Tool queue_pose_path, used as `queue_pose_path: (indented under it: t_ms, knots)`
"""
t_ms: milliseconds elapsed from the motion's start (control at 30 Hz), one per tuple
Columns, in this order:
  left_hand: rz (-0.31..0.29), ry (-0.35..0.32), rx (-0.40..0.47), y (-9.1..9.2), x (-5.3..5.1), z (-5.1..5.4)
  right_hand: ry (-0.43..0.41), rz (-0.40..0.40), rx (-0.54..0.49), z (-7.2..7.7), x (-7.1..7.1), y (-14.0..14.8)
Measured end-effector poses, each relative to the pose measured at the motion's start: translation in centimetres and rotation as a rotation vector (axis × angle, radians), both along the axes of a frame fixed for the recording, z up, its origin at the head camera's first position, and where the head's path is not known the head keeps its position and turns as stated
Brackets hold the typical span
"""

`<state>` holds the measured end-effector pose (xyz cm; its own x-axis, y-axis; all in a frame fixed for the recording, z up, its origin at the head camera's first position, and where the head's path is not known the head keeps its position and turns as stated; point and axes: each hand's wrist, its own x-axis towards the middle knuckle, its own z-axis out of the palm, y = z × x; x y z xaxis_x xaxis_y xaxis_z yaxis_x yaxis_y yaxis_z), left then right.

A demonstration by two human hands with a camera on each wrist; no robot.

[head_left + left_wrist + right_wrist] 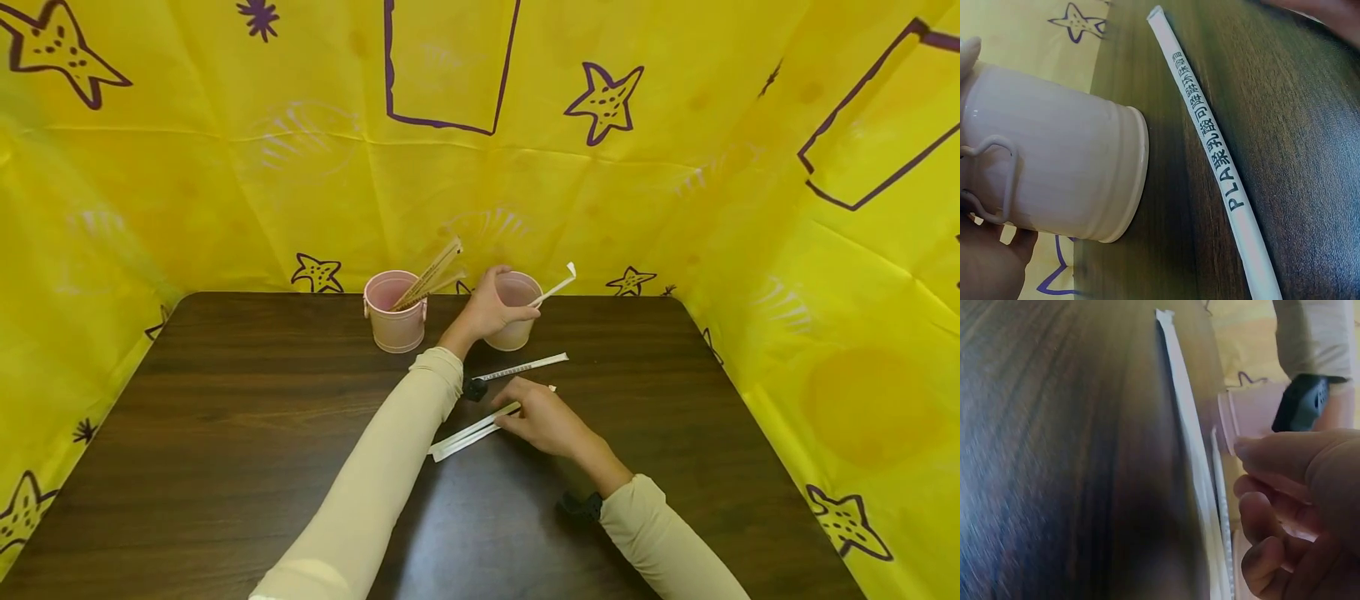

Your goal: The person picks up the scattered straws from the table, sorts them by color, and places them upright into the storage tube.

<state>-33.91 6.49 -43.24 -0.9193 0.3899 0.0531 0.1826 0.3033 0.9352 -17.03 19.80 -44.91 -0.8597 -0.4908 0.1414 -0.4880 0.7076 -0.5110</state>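
My left hand [491, 312] grips the rim of the right-hand pink bucket [510, 335], thumb in front and fingers behind; a white wrapped straw [557, 287] leans out of it. The left wrist view shows the bucket's side [1060, 156] and a straw with printed lettering [1210, 144] on the table beside it. That printed straw [525, 367] lies between the bucket and my right hand [547, 421]. Thumb and forefinger of the right hand are parted over white wrapped straws [468, 435] on the table; in the right wrist view its fingers [1266, 512] are bent beside the straws [1188, 412].
Another pink bucket [397, 329] stands at the back, left of the gripped one, with several brown-wrapped sticks or straws [435, 275] leaning out to the right. A yellow patterned cloth [300, 192] surrounds the back and sides of the dark wooden table [225, 433].
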Motion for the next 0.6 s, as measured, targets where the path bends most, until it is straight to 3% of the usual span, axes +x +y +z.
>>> queue_pose_path:
  t_ms: [267, 600]
  knots:
    - [0.015, 0.009, -0.007, -0.5, 0.1, 0.2, 0.033, 0.069, 0.056, -0.6, 0.3, -1.3]
    - [-0.004, 0.010, -0.006, -0.2, 0.1, 0.1, 0.049, 0.038, 0.119, -1.1, 0.8, -1.6]
